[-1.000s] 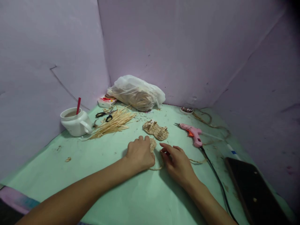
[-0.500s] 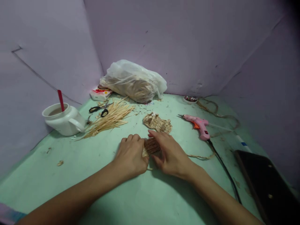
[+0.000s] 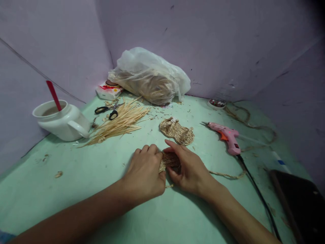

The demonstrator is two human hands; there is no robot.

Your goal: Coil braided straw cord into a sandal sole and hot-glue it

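Between my hands is a small woven-fibre piece, tan at its left end with a brown band across it. My left hand is closed over the tan end, its knuckles up, hiding much of it. Curved around the brown band from the right is my right hand, fingers on the far side and thumb on the near side. Just beyond them lies a flat woven sole-shaped piece with small white beads at its far end. A twisted fibre cord runs rightward from beside my right hand.
On the right lie a pink glue gun, its black cable and a dark flat object. At left stand a white pot of liquid, scissors and straw strips. Behind are a plastic bag and a bead dish.
The camera view has shifted, so the things on the table appear slightly larger and spread outward. Both hands stay on the woven-fibre piece, with the right hand curled a little further over the brown band.
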